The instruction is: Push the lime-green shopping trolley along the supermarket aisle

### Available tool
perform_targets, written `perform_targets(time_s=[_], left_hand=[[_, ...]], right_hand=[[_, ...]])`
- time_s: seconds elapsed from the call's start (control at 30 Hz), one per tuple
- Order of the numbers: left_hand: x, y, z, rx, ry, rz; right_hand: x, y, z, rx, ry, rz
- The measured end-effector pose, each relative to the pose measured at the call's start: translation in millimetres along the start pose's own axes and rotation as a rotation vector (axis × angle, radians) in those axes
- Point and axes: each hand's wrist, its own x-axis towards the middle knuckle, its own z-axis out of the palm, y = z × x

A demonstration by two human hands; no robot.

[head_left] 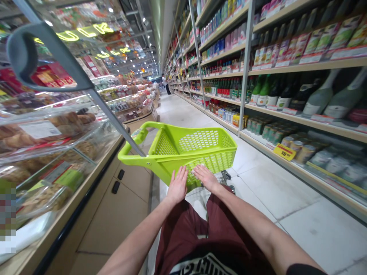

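1. Green cart (172, 165) on aisle floor (286, 187), ahead of the person, between cabinet (123, 202) and drinks shelves (304, 68).
2. Left hand (179, 183): unclenched, fingers straight, at cart's near wall; contact unclear.
3. Right hand (205, 177): likewise flat, fingers over the mesh, just beside left.
4. Grey pole (107, 109) slants up from cart's left end.
5. Yellow price tag (284, 151) on low shelf.

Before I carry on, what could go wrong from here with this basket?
The green basket has wheels, and neither the left hand nor the right hand is on its grey handle, so a push could send it rolling.
The handle crosses the packaged bread in view; swinging it might knock packages, though the gap is unclear.
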Motion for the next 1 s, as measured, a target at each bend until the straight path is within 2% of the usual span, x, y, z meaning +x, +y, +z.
perform_targets(time_s=[0.13,0.23,0.3,0.4,0.5,0.57,0.67,0.77,0.83,1.0], left_hand=[[17,5,-8,0.010,0.038,0.009],[28,10,-11,0.004,0.047,0.019],[31,16,-9,-0.002,0.034,0.038],[32,24,0,-0.002,0.002,0.096],[33,31,9,0.000,-0.033,0.155],[36,34,11,0.002,-0.043,0.161],[48,38,7,0.004,-0.030,0.155],[63,44,-1,0.002,-0.018,0.158],[72,51,-5,0.005,-0.012,0.173],[79,71,-5,0.059,-0.056,0.249]], right_hand=[[29,18,-35,-0.010,0.158,0.111],[33,29,-46,-0.021,0.148,0.089],[17,32,-40,-0.026,0.068,0.068],[-25,35,-22,-0.050,-0.038,0.107],[-55,40,-16,-0.080,-0.062,0.174],[-55,45,-25,-0.087,-0.023,0.182],[-33,55,-49,-0.099,0.065,0.175],[-17,69,-64,-0.144,0.093,0.186],[-23,76,-64,-0.171,0.060,0.172],[-71,82,-49,-0.222,-0.035,0.174]])
